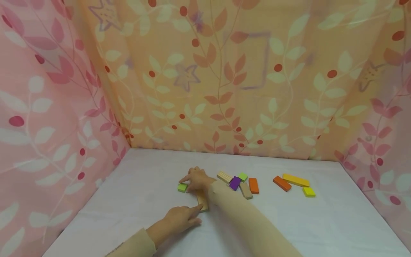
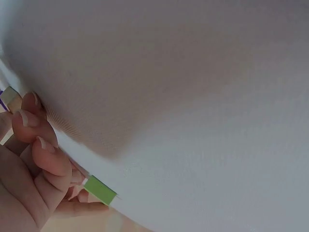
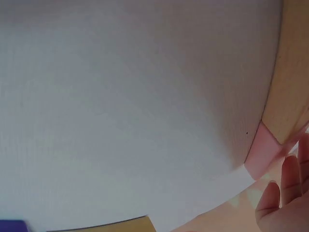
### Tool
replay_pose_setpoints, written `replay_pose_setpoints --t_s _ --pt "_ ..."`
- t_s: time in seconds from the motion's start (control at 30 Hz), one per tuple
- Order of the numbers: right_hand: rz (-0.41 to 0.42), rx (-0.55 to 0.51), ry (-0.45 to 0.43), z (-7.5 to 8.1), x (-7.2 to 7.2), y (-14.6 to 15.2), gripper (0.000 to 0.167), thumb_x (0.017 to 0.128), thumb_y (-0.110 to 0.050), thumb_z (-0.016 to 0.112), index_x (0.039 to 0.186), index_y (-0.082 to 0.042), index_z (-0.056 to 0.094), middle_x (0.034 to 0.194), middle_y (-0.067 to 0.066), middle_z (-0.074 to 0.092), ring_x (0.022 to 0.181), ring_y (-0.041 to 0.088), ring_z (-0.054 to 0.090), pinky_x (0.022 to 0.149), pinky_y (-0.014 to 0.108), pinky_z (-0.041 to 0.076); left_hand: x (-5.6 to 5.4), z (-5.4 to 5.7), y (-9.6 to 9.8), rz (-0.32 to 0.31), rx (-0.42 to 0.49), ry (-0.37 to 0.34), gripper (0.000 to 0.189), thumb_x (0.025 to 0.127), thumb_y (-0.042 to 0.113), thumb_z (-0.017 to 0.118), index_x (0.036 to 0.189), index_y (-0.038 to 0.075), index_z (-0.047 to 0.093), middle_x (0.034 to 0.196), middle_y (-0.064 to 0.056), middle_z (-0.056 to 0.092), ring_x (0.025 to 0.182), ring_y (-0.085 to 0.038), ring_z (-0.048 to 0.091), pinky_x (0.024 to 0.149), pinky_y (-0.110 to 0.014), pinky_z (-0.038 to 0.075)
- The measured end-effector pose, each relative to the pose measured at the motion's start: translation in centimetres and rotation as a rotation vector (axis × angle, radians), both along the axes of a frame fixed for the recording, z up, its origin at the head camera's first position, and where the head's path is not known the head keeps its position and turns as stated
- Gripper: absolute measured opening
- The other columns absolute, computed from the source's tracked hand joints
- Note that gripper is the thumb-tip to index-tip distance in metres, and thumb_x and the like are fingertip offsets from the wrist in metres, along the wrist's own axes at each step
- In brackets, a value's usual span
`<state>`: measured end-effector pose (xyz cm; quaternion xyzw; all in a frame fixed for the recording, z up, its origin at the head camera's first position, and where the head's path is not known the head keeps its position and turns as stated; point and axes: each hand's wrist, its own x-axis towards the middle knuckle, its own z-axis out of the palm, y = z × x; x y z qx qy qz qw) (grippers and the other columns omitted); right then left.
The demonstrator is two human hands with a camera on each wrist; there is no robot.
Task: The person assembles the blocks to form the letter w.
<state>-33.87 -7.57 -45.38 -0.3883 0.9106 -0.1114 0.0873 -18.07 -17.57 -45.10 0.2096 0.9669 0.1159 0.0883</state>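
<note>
My left hand rests its straight index finger on the near end of a plain wooden block. The thumb stays apart below, and the other fingers are curled in the left wrist view. Beyond it, my right hand covers the block's far end. A light green block sits between the right index finger and thumb; the left wrist view shows them at the green block too. In the right wrist view a pink block meets the end of the wooden block, close to the curled right fingers.
Right of the hands lie a ribbed wooden block, a purple block, a second green block, a tan block and an orange block. Farther right are another orange block, a long yellow-orange block and a yellow block.
</note>
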Motion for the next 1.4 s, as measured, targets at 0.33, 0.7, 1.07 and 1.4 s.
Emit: replay_pose_setpoints --t_s 0.33,0.7,1.07,1.4 --pt "-0.047 -0.012 0.034 0.0 0.0 0.1 0.037 0.074 -0.037 0.083 0.11 -0.031 0.073 0.118 0.0 0.053 0.11 0.017 0.042 0.093 0.036 0.035 -0.2 -0.2 -0.2 -0.003 0.016 -0.029 0.057 0.094 0.046 0.057 0.143 0.017 0.05 0.103 -0.009 0.07 0.096 -0.026 0.066 0.076 -0.044 0.052" --pt "-0.156 -0.312 -0.1 2.7 0.9 3.9 0.031 0.076 -0.025 0.084 0.104 -0.018 0.072 0.119 0.008 0.055 0.112 0.028 0.042 0.095 0.046 0.035 -1.3 -0.6 -0.5 0.039 0.061 -0.003 0.058 0.093 0.042 0.061 0.139 0.007 0.052 0.116 -0.013 0.068 0.106 -0.033 0.064 0.08 -0.048 0.052" --pt "-0.202 -0.407 -0.1 3.5 2.6 9.1 0.03 0.074 -0.013 0.085 0.097 -0.01 0.066 0.104 0.012 0.058 0.101 0.029 0.048 0.084 0.044 0.043 -5.0 0.1 0.0 0.276 0.081 -0.025 0.075 0.091 0.044 0.064 0.145 0.0 0.039 0.107 -0.02 0.068 0.095 -0.035 0.065 0.077 -0.051 0.052" --pt "-0.247 -0.469 -0.196 3.2 5.7 11.5 0.029 0.074 -0.009 0.085 0.094 -0.009 0.064 0.101 0.016 0.059 0.097 0.031 0.052 0.08 0.041 0.045 -7.9 0.3 0.1 0.302 0.135 -0.158 0.082 0.089 0.051 0.064 0.151 0.007 0.033 0.139 -0.02 0.051 0.124 -0.042 0.05 0.097 -0.058 0.039"
